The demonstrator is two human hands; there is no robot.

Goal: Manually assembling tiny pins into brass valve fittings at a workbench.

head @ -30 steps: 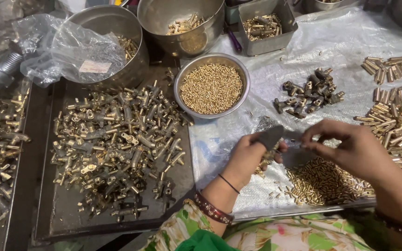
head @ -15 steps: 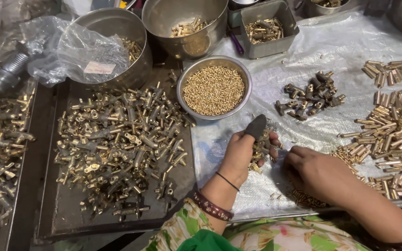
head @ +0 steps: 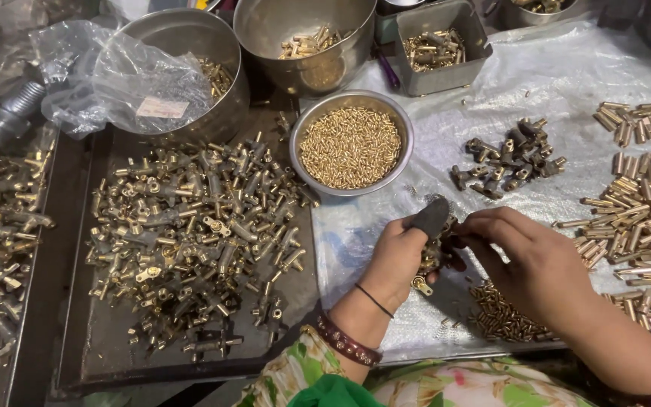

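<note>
My left hand (head: pixel 401 252) is closed around a small brass fitting (head: pixel 432 252), with a dark rubber cap on its thumb (head: pixel 431 217). My right hand (head: pixel 525 260) meets it from the right, fingertips pinched at the same fitting; whether they hold a small part is hidden. Both hands hover over a clear plastic sheet (head: pixel 363 234). A heap of tiny brass pins (head: pixel 502 316) lies just under my right wrist. A steel bowl (head: pixel 307 124) full of small brass pins stands right behind the hands.
A dark tray (head: pixel 99 354) at left holds several brass valve fittings (head: pixel 190 234). Brass tubes (head: pixel 642 218) are heaped at right, darker fittings (head: pixel 510 158) in the middle. Steel pots (head: pixel 265 30), a square tin (head: pixel 446 75) and a plastic bag (head: pixel 126 75) line the back.
My right hand swung left from over the pin heap and closed in on the fitting held in my left hand. The left hand stayed roughly in place, tilting slightly.
</note>
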